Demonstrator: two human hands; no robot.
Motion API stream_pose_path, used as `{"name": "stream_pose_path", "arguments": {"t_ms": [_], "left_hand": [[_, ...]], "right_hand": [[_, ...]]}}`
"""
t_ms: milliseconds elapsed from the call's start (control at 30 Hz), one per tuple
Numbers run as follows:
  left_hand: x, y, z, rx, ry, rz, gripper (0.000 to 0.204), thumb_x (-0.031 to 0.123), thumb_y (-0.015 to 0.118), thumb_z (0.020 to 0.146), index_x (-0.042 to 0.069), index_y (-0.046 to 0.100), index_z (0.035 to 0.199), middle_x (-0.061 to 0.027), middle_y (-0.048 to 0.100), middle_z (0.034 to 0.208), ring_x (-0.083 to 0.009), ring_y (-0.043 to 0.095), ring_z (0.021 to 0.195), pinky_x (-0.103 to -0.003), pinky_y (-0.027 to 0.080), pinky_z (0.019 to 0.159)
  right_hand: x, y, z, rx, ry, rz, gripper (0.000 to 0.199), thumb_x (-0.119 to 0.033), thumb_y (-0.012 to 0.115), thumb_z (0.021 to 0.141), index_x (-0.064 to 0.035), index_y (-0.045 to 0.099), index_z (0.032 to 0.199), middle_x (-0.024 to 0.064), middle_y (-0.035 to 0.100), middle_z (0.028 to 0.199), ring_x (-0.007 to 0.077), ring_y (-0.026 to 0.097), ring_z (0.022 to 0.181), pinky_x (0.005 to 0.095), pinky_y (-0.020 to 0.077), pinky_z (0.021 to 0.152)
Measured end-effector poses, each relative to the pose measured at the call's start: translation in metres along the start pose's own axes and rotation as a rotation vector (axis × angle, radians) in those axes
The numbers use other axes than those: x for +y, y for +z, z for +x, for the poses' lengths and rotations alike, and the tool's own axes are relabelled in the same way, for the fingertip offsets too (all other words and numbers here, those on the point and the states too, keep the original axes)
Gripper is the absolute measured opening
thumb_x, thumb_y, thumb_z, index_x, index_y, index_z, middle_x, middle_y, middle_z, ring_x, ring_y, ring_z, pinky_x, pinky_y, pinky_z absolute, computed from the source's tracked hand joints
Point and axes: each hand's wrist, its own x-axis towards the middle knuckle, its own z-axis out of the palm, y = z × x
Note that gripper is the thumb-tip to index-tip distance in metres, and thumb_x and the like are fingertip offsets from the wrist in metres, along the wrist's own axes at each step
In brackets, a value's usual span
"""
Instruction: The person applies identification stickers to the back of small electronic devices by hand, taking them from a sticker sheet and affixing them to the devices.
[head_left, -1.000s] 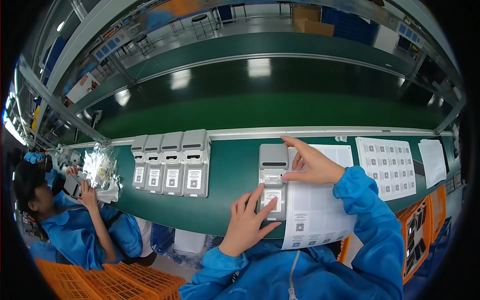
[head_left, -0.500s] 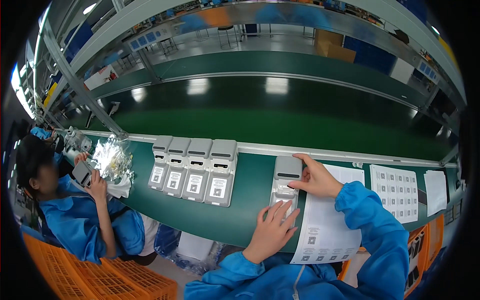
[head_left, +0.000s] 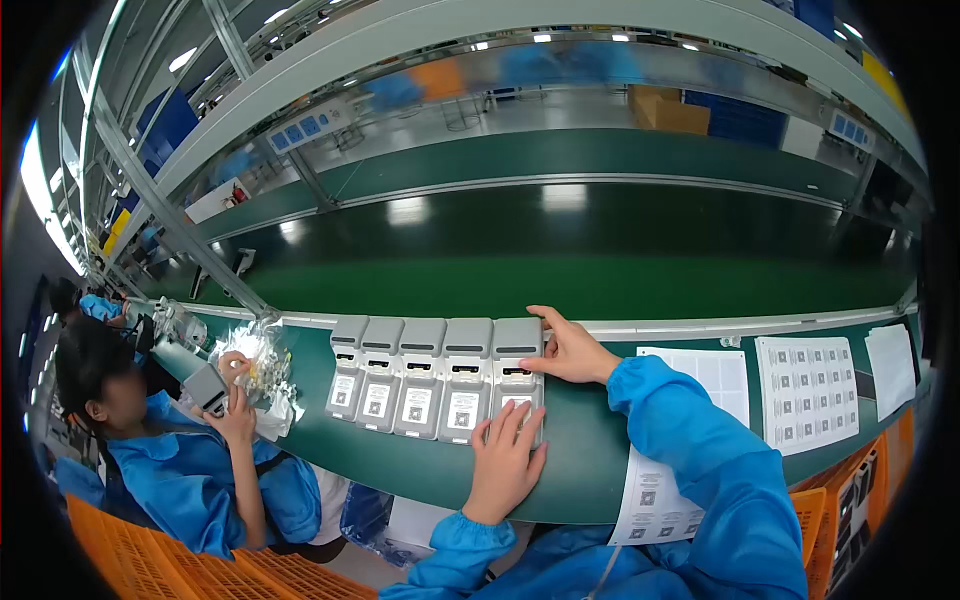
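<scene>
A grey and white terminal-like device lies face down at the right end of a row of several like devices, close against its neighbour. My right hand grips its upper right side, with the thumb near the dark slot and the fingers at the top edge. My left hand rests spread fingers over its lower part and mostly covers the label there. The other devices each bear a white label with a square code. Right of my hands, partly under my right sleeve, lies a sheet of labels, some of it bare.
A second label sheet and white papers lie farther right. A co-worker at left holds a device beside crumpled clear plastic. Orange crates stand below. Beyond the bench rail runs a green belt.
Both my hands have moved left with the device, closing the gap to the row. My view has shifted, so the bench sits lower. The co-worker's device has turned.
</scene>
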Motion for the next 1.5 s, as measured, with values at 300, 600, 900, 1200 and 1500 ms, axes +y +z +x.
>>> {"name": "stream_pose_path", "arguments": {"t_ms": [300,600,900,1200,1500], "left_hand": [[-0.001,0.003,0.004,0.004,-0.034,-0.005,0.059,0.015,0.076,0.085,0.01,0.062,0.142,-0.0121,0.057,0.148,-0.0352,0.05,0.142,-0.052,0.032,0.115],[-0.019,0.017,-0.008,0.038,-0.159,0.055,0.066,0.01,0.067,0.078,0.002,0.056,0.143,-0.0218,0.054,0.149,-0.0427,0.047,0.139,-0.056,0.027,0.12],[0.035,0.027,0.015,-0.104,0.041,-0.129,0.057,0.015,0.076,0.091,0.001,0.058,0.143,-0.0234,0.05,0.154,-0.0435,0.045,0.142,-0.057,0.027,0.121],[0.143,0.052,0.049,-0.566,0.638,-0.211,0.065,0.03,0.077,0.098,0.006,0.051,0.153,-0.0192,0.045,0.16,-0.0406,0.045,0.148,-0.058,0.03,0.122],[0.17,0.059,0.042,-0.486,0.541,0.072,0.075,0.034,0.079,0.091,-0.003,0.055,0.151,-0.0299,0.046,0.16,-0.0481,0.045,0.146,-0.058,0.036,0.121]], "right_hand": [[0.004,0.004,-0.003,-0.048,-0.013,0.066,0.105,-0.026,0.093,0.087,-0.0049,0.026,0.165,0.025,0.061,0.13,0.0163,0.068,0.077,0.0306,0.0569,0.071],[0.021,0.051,0.001,-0.009,-0.296,0.09,0.116,-0.01,0.081,0.089,0.0008,0.001,0.171,0.0284,0.048,0.147,0.027,0.059,0.091,0.0384,0.0545,0.081],[-0.065,-0.109,-0.132,-0.094,-0.129,-0.265,0.059,-0.017,0.071,0.101,-0.0014,0.051,0.154,0.0244,0.065,0.142,0.0405,0.066,0.125,0.0463,0.0538,0.108],[-0.042,-0.182,-0.55,1.278,0.595,-0.391,0.035,-0.011,0.07,0.103,-0.0014,0.067,0.137,0.0127,0.075,0.121,0.0203,0.073,0.106,0.0331,0.0585,0.095],[0.091,0.101,-0.885,1.638,1.692,0.157,0.036,-0.017,0.074,0.1,-0.0016,0.069,0.132,0.0125,0.075,0.105,0.0207,0.074,0.091,0.0357,0.0625,0.079]]}}
